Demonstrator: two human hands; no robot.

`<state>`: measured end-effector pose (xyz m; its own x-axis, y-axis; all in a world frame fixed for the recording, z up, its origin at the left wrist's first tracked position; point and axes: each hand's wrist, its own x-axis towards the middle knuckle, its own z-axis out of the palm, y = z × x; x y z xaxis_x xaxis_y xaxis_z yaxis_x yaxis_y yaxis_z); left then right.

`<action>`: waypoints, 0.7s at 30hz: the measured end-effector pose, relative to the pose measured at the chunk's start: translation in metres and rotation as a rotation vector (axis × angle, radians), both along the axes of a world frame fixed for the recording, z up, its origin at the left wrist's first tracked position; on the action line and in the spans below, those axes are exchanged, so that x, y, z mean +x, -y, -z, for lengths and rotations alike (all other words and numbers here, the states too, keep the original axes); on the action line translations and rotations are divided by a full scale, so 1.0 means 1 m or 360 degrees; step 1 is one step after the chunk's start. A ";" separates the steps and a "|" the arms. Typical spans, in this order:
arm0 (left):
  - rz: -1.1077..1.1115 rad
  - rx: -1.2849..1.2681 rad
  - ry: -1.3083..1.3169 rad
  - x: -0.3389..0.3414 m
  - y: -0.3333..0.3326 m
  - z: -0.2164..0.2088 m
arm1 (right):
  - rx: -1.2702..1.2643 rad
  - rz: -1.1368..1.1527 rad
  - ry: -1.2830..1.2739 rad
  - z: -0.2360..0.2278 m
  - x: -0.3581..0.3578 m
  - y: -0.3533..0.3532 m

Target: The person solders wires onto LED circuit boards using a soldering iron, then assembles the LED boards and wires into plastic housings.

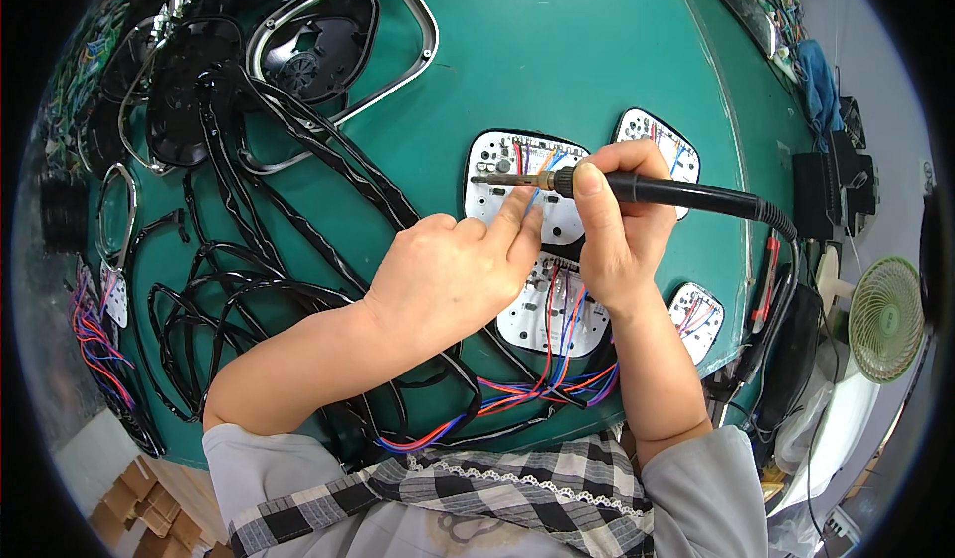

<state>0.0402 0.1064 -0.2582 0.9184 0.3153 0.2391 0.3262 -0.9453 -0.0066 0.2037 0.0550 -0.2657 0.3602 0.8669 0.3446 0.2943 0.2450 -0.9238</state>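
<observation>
Head view: on the green table (557,41), the far left edge carries a tangle of coloured wires (95,349) beside a small white plate (115,295), with cardboard boxes (149,503) below, off the table. Next come black cables (378,188), looped and crossing one another, some running up to black covers (338,56) and a silver frame (431,36) near the top.

The left hand (453,270) reaches in over the cables, two fingers stretched onto the upper white board (497,218) by a blue wire, the others bent; whether it pinches that wire cannot be told. The upper board lies near the middle of the table, and the lower white board (512,319) sits just below it, its red and blue wires trailing down to a loose bundle (507,396).

The right hand (627,235) grasps a soldering iron (686,195) between thumb and fingers. Its tip points left over the upper board; contact is unclear. Past this hand lie a third board (652,135), partly covered by it, and a small board (696,321) lower down. Farther right are a red-handled tool (766,284), a blue cloth (821,86) and a green fan (887,319).
</observation>
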 end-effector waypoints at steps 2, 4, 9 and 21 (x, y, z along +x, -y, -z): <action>-0.0004 -0.0014 0.0007 -0.001 0.000 0.001 | 0.0014 -0.0003 0.0008 0.002 0.000 0.000; 0.0012 -0.0015 -0.0007 -0.001 -0.001 0.002 | 0.0030 -0.0003 0.0019 0.002 0.000 0.000; 0.0015 -0.0003 -0.0019 -0.002 -0.001 0.002 | 0.0058 -0.0041 -0.0001 0.002 -0.002 -0.001; -0.0019 -0.0001 0.0021 0.008 -0.006 -0.007 | 0.0293 0.0705 -0.0206 -0.059 0.074 0.036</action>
